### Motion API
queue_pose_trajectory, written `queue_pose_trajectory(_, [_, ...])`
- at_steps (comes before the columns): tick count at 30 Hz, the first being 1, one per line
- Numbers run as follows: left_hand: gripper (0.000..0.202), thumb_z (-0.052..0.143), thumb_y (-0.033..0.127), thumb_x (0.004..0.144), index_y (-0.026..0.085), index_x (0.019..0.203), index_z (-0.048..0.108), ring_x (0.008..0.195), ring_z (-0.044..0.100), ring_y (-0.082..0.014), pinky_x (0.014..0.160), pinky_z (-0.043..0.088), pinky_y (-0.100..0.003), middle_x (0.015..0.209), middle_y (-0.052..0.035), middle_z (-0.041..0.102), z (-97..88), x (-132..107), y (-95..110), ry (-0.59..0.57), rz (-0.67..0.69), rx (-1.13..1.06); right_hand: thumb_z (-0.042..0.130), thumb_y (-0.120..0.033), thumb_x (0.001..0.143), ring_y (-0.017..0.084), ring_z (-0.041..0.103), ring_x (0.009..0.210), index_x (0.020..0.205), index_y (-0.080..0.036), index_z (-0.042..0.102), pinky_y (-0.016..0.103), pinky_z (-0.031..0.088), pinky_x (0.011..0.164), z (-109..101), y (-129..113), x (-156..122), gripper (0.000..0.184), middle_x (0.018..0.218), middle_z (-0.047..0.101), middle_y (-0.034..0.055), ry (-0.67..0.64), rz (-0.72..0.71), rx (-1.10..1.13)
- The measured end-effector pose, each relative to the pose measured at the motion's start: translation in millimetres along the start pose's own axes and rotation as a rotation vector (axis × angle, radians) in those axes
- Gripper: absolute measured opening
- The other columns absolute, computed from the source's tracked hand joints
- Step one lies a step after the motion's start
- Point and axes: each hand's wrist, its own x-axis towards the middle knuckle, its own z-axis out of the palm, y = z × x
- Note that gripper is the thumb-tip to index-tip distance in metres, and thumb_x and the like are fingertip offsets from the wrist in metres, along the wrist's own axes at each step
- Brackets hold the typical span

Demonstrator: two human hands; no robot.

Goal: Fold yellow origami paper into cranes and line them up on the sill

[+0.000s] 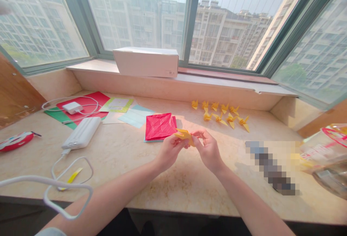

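Between my two hands, just above the counter, is a small piece of folded yellow paper [184, 133]. My left hand [172, 147] pinches its left side, with the thumb on top. On its right side, my right hand [206, 146] grips it between thumb and fingers. Part of the paper is hidden by the fingers. Just behind my left hand lies a stack of creased red paper [159, 126], with a light blue edge showing beneath it. Several finished yellow paper cranes [215, 106] stand in two rows at the back right.
A white power bank [82, 133] with cables lies left, near a white charger [72, 108] on red and green sheets. A red-and-white tool [16, 141] sits far left. A white box [146, 62] rests on the window ledge. At right are a blurred-out object [272, 167] and a clear plastic container [325, 145].
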Motion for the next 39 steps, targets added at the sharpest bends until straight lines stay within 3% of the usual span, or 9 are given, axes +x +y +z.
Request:
queue_pose_trajectory(3, [0.027,0.073,0.039,0.078,0.014,0.084,0.070,0.065,0.062,-0.0144,0.064,0.051,-0.026,0.076,-0.0057,0.069,-1.2,1.1,-2.6,0.005,-0.016,0.008,0.061,-0.040,0.088,0.021,0.066,0.082,0.094,-0.020,0.066,0.036,0.052,0.075,0.4,1.6,-0.7,0.021,0.089,0.071,0.0057,-0.014,0.049,0.019])
queue_pose_trajectory(6, [0.027,0.071,0.038,0.080,0.013,0.087,0.070,0.064,0.063,-0.0147,0.063,0.051,-0.026,0.075,-0.0056,0.070,-3.7,2.7,-3.9,0.026,-0.035,0.043,0.061,-0.037,0.088,0.021,0.065,0.086,0.094,-0.021,0.068,0.038,0.050,0.082,2.5,0.2,-2.7,0.018,0.091,0.072,0.0048,0.043,-0.011,-0.053])
queue_pose_trajectory(9, [0.024,0.072,0.036,0.080,0.012,0.086,0.071,0.063,0.062,-0.0137,0.062,0.050,-0.025,0.071,-0.0042,0.069,-7.2,4.2,-3.5,0.061,-0.040,0.076,0.061,-0.035,0.088,0.021,0.066,0.088,0.105,-0.022,0.067,0.040,0.049,0.084,4.7,-2.4,-3.5,0.023,0.094,0.073,0.0053,0.066,-0.031,-0.099])
queue_pose_trajectory(12, [0.022,0.073,0.034,0.078,0.013,0.085,0.071,0.063,0.062,-0.0132,0.062,0.050,-0.024,0.072,-0.0036,0.070,-9.1,5.1,-2.4,0.060,-0.045,0.099,0.059,-0.037,0.089,0.022,0.067,0.090,0.114,-0.021,0.066,0.039,0.050,0.083,4.5,-4.6,-1.9,0.031,0.099,0.074,0.0071,-0.006,-0.013,-0.102])
queue_pose_trajectory(19, [0.027,0.071,0.040,0.079,0.014,0.083,0.067,0.068,0.065,-0.0155,0.062,0.053,-0.025,0.077,-0.0044,0.069,-4.2,2.3,-1.6,0.030,-0.055,0.107,0.063,-0.044,0.086,0.024,0.068,0.085,0.095,-0.017,0.072,0.039,0.051,0.081,3.2,-2.3,2.4,0.030,0.092,0.075,0.0088,-0.021,0.187,0.056])
queue_pose_trajectory(24, [0.032,0.065,0.045,0.083,0.015,0.076,0.055,0.067,0.063,-0.0140,0.058,0.048,-0.022,0.070,0.0005,0.059,-4.3,3.1,-3.9,0.056,-0.066,0.103,0.065,-0.042,0.085,0.022,0.068,0.082,0.101,-0.017,0.066,0.036,0.052,0.079,6.3,3.1,3.3,0.030,0.085,0.073,0.0066,-0.046,0.195,0.124])
queue_pose_trajectory(27, [0.032,0.066,0.044,0.082,0.015,0.078,0.053,0.067,0.061,-0.0125,0.059,0.046,-0.021,0.072,0.0014,0.058,-6.2,5.6,-2.9,0.065,-0.094,0.083,0.064,-0.039,0.086,0.020,0.066,0.076,0.111,-0.020,0.061,0.034,0.052,0.076,3.3,5.1,4.9,0.031,0.080,0.072,0.0023,-0.074,0.122,0.061])
queue_pose_trajectory(32, [0.034,0.069,0.039,0.081,0.020,0.103,0.052,0.068,0.062,-0.0126,0.063,0.048,-0.022,0.074,0.0026,0.061,-7.6,6.9,1.1,0.058,-0.098,-0.091,0.057,-0.031,0.091,0.020,0.064,0.089,0.099,-0.023,0.072,0.035,0.050,0.082,-6.4,1.5,7.3,0.019,0.095,0.070,0.0058,-0.262,-0.127,-0.092])
queue_pose_trajectory(39, [0.027,0.054,0.044,0.091,0.019,0.098,0.059,0.078,0.065,-0.0165,0.071,0.052,-0.028,0.085,-0.0030,0.065,-12.9,6.3,4.1,-0.037,0.000,-0.011,0.066,-0.032,0.086,0.022,0.063,0.095,0.110,-0.025,0.072,0.037,0.050,0.085,-17.3,-3.0,10.8,0.026,0.103,0.069,0.0072,-0.325,-0.136,-0.067])
